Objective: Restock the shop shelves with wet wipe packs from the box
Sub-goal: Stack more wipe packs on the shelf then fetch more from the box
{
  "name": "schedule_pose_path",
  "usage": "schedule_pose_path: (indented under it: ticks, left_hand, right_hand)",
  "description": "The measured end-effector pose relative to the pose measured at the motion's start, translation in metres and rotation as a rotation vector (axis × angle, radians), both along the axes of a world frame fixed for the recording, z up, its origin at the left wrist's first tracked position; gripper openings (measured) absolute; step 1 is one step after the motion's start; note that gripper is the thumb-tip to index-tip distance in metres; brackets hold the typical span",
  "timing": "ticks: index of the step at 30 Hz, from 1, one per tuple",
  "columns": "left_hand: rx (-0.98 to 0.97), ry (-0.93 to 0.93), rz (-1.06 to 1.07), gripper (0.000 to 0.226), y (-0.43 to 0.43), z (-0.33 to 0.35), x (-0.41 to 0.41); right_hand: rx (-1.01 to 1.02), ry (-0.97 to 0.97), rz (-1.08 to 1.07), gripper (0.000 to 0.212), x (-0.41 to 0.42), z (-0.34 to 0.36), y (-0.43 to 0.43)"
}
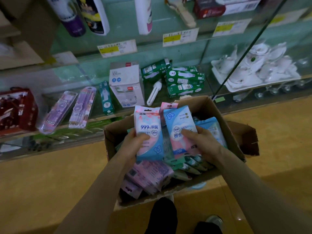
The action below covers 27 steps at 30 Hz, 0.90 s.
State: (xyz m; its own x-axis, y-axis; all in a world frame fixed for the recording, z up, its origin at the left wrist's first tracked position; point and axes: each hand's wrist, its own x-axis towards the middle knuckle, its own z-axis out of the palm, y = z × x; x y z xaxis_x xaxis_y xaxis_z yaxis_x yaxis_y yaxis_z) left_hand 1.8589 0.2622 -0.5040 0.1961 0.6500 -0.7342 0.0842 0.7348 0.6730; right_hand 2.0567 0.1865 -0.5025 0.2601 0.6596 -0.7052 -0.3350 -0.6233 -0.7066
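Glass shelf [168,54] carries LED box [125,81]; left hand [133,143] grips wipe pack [149,130] marked 99.9%.

The bottles [94,16] are cut off by the top edge, the red bag [16,108] by the left edge. Price labels [117,48] are too blurred to read. The left hand [133,145] and right hand [201,142] hide their fingers behind the left pack [149,132] and right pack [179,125].

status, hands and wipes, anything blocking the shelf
Left hand grips upright pink-and-blue wet wipe pack; right hand grips upside-down blue-and-pink wet wipe pack. Both above open brown cardboard box. Glass shelf ahead crowded with green bulb boxes.
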Motion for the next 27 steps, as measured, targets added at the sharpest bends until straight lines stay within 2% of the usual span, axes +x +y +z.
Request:
schedule_pose_path:
  ticks: [6,8,10,14,16,18,19,22,27]
  left_hand:
    - [0.038,-0.033,-0.166,0.028,0.003,0.03,0.024]
    - [0.002,-0.063,-0.213,0.027,-0.001,0.039,0.037]
    - [-0.069,-0.166,-0.24,0.035,-0.009,0.046,0.052]
    - [0.031,-0.251,-0.338,0.048,-0.022,0.056,0.069]
    - [0.087,-0.228,-0.428,0.05,-0.024,0.065,0.071]
    - [0.145,-0.148,-0.492,0.037,-0.022,0.078,0.072]
    - [0.162,-0.118,-0.512,0.032,-0.021,0.084,0.072]
    - [0.234,-0.118,-0.576,0.032,-0.022,0.103,0.076]
    - [0.31,-0.113,-0.637,0.02,-0.035,0.133,0.088]
  right_hand:
    - [0.055,0.04,-0.142,0.034,0.014,0.04,-0.006]
    - [0.09,0.016,-0.171,0.031,0.016,0.055,-0.007]
    - [0.123,0.014,-0.184,0.026,0.015,0.067,-0.009]
    - [0.18,0.011,-0.189,0.015,0.015,0.084,-0.015]
    - [0.205,-0.02,-0.217,0.027,0.023,0.094,-0.018]
    - [0.211,-0.075,-0.251,0.054,0.037,0.107,-0.023]
    - [0.207,-0.12,-0.258,0.057,0.045,0.113,-0.027]
    - [0.162,-0.232,-0.084,0.033,0.073,0.138,-0.044]
    - [0.053,-0.375,0.358,0.018,0.096,0.182,-0.089]
